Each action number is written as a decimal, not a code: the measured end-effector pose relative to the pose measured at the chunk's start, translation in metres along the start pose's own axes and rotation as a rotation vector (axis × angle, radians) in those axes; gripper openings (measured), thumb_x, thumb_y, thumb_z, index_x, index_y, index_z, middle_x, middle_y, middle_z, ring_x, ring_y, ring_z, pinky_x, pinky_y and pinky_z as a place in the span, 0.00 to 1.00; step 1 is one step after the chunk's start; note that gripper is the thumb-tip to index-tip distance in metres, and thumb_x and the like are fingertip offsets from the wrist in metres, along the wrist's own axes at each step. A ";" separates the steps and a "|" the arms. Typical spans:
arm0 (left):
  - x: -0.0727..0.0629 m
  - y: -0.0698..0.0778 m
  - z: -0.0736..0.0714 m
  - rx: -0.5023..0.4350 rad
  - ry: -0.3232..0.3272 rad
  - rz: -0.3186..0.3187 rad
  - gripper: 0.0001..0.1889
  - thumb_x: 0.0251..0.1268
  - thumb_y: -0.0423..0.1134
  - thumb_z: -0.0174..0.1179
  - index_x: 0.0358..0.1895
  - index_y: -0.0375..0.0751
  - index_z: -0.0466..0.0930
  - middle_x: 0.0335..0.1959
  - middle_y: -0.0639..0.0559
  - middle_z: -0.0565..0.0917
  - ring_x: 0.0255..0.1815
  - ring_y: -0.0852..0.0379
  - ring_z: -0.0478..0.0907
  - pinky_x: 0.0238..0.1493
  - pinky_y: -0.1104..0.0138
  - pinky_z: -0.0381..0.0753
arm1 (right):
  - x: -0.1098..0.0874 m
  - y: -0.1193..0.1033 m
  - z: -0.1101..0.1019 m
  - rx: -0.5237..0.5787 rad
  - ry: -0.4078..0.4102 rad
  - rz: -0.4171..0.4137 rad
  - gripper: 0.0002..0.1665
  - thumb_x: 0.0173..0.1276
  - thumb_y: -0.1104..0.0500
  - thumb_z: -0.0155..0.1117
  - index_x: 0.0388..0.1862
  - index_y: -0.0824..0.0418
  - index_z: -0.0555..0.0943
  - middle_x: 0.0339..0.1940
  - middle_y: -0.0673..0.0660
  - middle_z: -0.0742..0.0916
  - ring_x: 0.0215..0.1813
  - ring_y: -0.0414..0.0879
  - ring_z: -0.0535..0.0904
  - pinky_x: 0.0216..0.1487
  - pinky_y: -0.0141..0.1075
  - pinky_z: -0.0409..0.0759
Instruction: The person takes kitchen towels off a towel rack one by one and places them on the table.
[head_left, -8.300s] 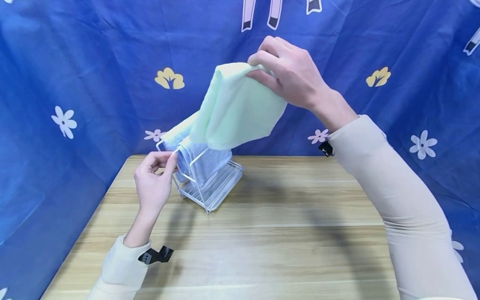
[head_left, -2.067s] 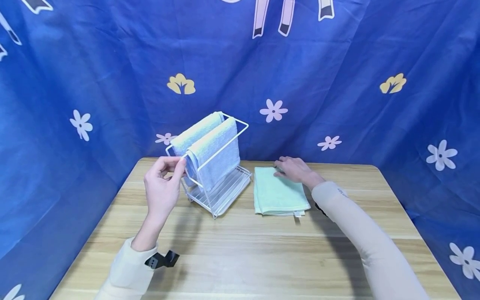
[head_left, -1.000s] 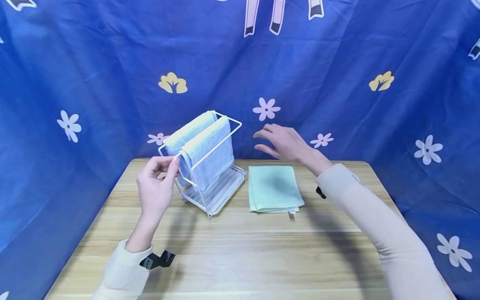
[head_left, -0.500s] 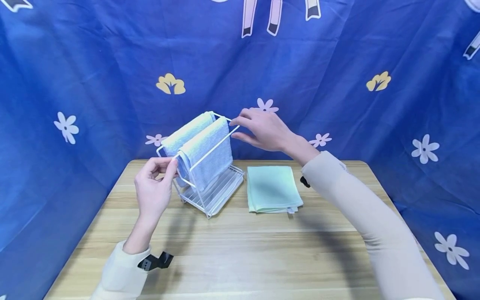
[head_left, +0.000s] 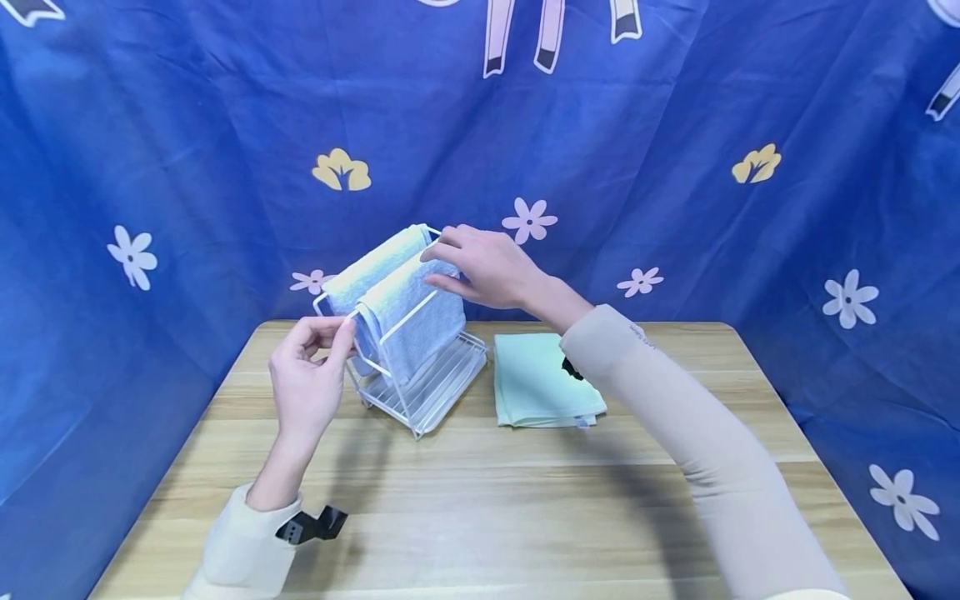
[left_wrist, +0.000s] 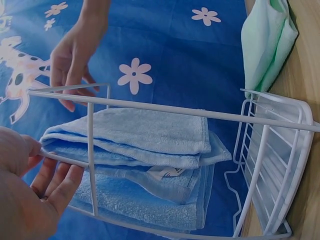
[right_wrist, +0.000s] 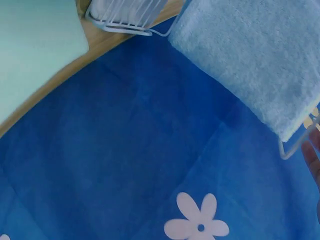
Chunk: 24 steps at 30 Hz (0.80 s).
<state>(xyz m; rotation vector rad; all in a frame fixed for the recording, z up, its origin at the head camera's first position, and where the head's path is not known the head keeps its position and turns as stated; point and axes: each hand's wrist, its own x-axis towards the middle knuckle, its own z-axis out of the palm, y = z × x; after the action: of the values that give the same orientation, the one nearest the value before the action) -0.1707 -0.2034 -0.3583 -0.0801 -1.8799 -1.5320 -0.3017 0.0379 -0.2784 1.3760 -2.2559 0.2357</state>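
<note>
My left hand [head_left: 311, 375] pinches the near end of a white wire rack [head_left: 446, 387], thumb and fingers on its bar. Two light blue towels hang folded over the rack's rails: the front towel [head_left: 408, 333] and the rear towel [head_left: 378, 265]. The left wrist view shows the folded layers of the nearer towel [left_wrist: 150, 130] and a white label. At the far upper end of the rack hovers my right hand [head_left: 487, 265], thumb and fingers parted above the front towel. Whether it touches the towel is hard to tell.
A folded mint green towel [head_left: 536, 379] lies flat on the wooden table [head_left: 480, 517], right of the rack and partly under my right forearm. A blue patterned curtain [head_left: 600, 167] closes off the back and sides. The rack's base carries a clear tray.
The green towel, earlier held up by my right hand, now lies on the table. My right hand has since risen and moved left to the hanging front towel. My left hand keeps its hold.
</note>
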 end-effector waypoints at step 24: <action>-0.001 -0.001 0.000 0.009 0.003 -0.001 0.07 0.72 0.30 0.67 0.44 0.27 0.87 0.26 0.71 0.85 0.26 0.71 0.84 0.30 0.80 0.88 | 0.031 0.001 0.009 0.113 -0.108 0.096 0.25 0.72 0.33 0.68 0.59 0.44 0.88 0.51 0.48 0.86 0.51 0.45 0.79 0.44 0.36 0.83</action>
<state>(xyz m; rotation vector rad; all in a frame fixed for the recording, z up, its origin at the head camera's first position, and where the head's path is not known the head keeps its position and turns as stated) -0.1707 -0.2034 -0.3595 -0.0728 -1.8844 -1.5229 -0.3170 0.0103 -0.2706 1.3683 -2.4348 0.3329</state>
